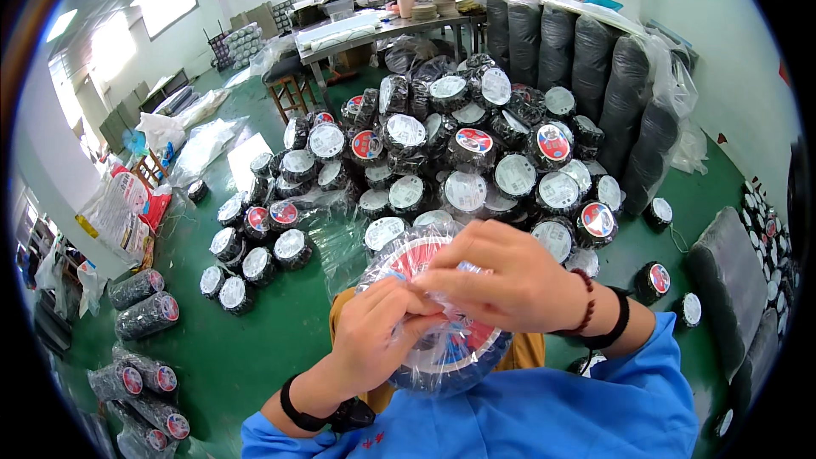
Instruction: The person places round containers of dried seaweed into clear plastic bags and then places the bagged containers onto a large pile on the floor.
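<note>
Two hands are working one wrapped roll (442,348) at 6 o'clock, low in the view, held close above the person's lap. Left hand (378,331) is gripping the roll's clear plastic wrap (399,268) from the 8 o'clock side, fingers (399,302) clamped on a pinch of film. Right hand (501,276) is lying across the roll's upper face from 3 o'clock, fingers curled and closing on the same bunched film, touching the left fingertips. Roll is showing a round red, white and blue label under the wrap, face tilted up toward the camera. Bead bracelet (586,302) and dark band are sitting on the right wrist; black watch (327,415) on the left. Blue sleeves are entering from 6 o'clock.

Large pile of similar wrapped rolls (450,153) is heaped on the green floor (246,331) at 12 o'clock, just beyond the hands. Stacked roll tubes (144,302) are lying at 9 o'clock. Tall dark bagged columns (595,59) are standing at 1 o'clock. Bench (382,30) with clutter is showing far off at 12 o'clock.
</note>
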`<state>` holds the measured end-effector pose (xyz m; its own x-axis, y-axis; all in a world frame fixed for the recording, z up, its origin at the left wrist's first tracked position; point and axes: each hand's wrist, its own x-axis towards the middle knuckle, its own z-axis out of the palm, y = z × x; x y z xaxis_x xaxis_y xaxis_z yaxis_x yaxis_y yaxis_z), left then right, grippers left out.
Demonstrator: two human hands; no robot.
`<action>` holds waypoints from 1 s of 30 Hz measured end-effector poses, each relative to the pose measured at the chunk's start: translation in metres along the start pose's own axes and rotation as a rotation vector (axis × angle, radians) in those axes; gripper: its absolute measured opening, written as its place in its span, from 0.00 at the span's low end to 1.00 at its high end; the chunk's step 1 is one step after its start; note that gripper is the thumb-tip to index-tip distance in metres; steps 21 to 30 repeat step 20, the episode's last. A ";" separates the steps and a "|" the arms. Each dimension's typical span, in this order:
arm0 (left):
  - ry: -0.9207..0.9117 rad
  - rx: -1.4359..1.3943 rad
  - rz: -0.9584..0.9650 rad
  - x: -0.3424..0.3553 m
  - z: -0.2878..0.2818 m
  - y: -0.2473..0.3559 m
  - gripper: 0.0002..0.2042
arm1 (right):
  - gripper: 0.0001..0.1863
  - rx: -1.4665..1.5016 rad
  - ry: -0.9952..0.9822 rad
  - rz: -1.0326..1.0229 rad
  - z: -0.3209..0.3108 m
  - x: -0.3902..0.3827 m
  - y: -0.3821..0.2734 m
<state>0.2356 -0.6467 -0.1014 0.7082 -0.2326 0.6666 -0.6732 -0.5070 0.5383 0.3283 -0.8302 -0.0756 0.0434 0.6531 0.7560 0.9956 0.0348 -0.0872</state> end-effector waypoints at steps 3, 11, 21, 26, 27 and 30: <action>-0.041 -0.117 -0.136 0.003 -0.001 0.000 0.09 | 0.10 -0.097 0.002 -0.102 0.006 -0.006 0.001; -0.091 -0.815 -0.600 0.002 -0.013 -0.013 0.09 | 0.07 -0.190 -0.059 -0.290 0.009 -0.021 -0.012; 0.020 0.381 0.259 0.018 -0.010 -0.003 0.16 | 0.36 0.789 -0.287 0.596 0.003 -0.015 0.004; 0.020 0.381 0.259 0.018 -0.010 -0.003 0.16 | 0.36 0.789 -0.287 0.596 0.003 -0.015 0.004; 0.020 0.381 0.259 0.018 -0.010 -0.003 0.16 | 0.36 0.789 -0.287 0.596 0.003 -0.015 0.004; 0.020 0.381 0.259 0.018 -0.010 -0.003 0.16 | 0.36 0.789 -0.287 0.596 0.003 -0.015 0.004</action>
